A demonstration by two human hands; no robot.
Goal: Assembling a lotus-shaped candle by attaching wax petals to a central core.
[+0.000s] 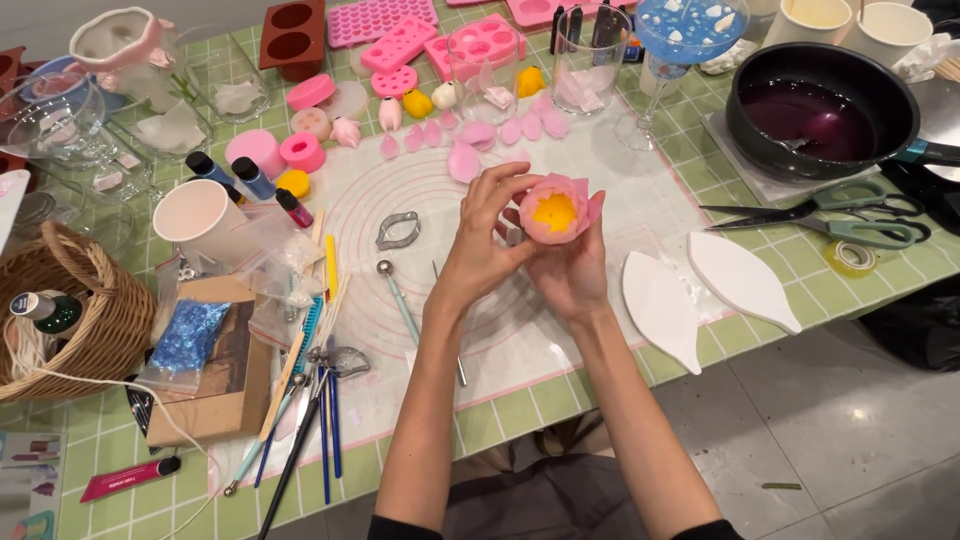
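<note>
Together, both hands' fingers curl closed around a pink flower with yellow centre.

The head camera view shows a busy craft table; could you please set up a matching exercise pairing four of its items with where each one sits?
Items:
1. pink flower with yellow centre
2. scissors
3. wicker basket
4. black pan

Places:
A. far left edge of the table
B. held between the left hand and right hand
C. far right, holding dark purple liquid
D. lying flat just below the pan

Pairs: 1-B, 2-D, 3-A, 4-C
</note>
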